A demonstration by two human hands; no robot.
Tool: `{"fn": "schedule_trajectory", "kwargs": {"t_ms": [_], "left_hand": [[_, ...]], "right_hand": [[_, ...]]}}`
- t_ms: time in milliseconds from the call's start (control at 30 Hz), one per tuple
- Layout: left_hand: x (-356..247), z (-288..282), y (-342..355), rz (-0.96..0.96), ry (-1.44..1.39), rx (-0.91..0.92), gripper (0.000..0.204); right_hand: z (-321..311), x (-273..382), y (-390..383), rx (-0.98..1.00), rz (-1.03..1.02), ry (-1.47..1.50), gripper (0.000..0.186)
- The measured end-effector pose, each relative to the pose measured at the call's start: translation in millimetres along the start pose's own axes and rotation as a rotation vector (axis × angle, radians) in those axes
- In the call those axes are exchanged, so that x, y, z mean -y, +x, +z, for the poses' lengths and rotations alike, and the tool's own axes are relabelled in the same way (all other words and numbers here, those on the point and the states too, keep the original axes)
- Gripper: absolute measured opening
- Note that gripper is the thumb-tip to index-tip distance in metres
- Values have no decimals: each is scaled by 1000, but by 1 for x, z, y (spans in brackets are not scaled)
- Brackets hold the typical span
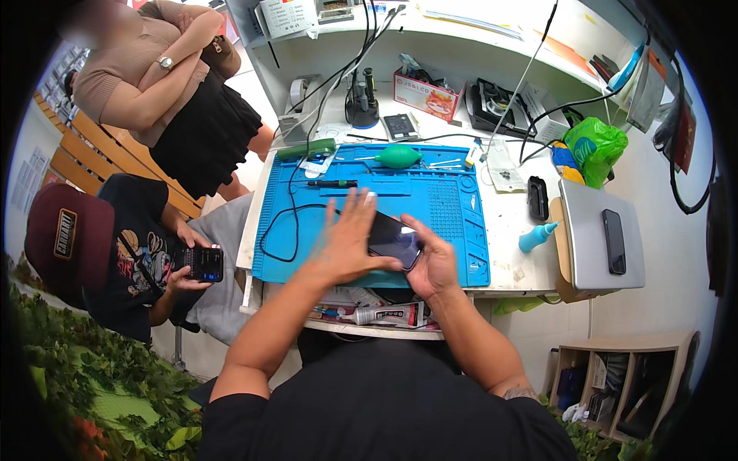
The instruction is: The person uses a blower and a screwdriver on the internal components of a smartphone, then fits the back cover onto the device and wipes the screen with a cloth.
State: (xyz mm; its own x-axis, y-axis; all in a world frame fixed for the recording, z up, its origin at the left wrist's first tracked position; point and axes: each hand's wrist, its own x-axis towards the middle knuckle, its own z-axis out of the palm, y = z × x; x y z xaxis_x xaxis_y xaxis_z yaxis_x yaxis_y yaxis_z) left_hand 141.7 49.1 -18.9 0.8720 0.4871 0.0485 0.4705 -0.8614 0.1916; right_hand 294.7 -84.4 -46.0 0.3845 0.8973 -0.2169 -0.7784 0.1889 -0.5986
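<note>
My right hand (432, 265) grips the right edge of a dark-screened smartphone (396, 240), thumb along its upper side, above the blue work mat (384, 275). My left hand (344, 242) lies at the phone's left side with its fingers spread, and its thumb reaches along the lower edge. Part of the phone is hidden behind that hand. A thin black cable (265, 243) curves over the mat toward my left fingers. Beyond them lie a black pen-shaped tool (333, 184) and a green rubber air blower (399, 157).
An open drawer with a glue tube (388, 314) sits below the mat. To the right stand a light-blue squeeze bottle (536, 237) and a laptop (603, 257) bearing another phone (613, 241). At left, a seated person (138, 253) holds a phone; another person (169, 100) stands, arms crossed.
</note>
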Motion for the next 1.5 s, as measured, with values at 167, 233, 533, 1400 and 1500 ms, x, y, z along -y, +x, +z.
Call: {"fn": "schedule_trajectory", "kwargs": {"t_ms": [167, 233, 533, 1400, 1500], "left_hand": [[-1, -7, -62, 38, -97, -24, 145], [6, -7, -78, 30, -83, 26, 134], [37, -68, -18, 162, -246, -531, 27], [67, -65, -13, 86, -761, -142, 14], [98, -61, -3, 100, -505, -101, 25]], "right_hand": [[-3, -2, 0, -9, 13, 65, 50], [-6, -1, -1, 0, -16, 68, 50], [2, 76, 6, 130, -82, -7, 61], [-15, 78, 7, 174, 64, -114, 68], [-11, 88, 10, 184, 39, -109, 68]]}}
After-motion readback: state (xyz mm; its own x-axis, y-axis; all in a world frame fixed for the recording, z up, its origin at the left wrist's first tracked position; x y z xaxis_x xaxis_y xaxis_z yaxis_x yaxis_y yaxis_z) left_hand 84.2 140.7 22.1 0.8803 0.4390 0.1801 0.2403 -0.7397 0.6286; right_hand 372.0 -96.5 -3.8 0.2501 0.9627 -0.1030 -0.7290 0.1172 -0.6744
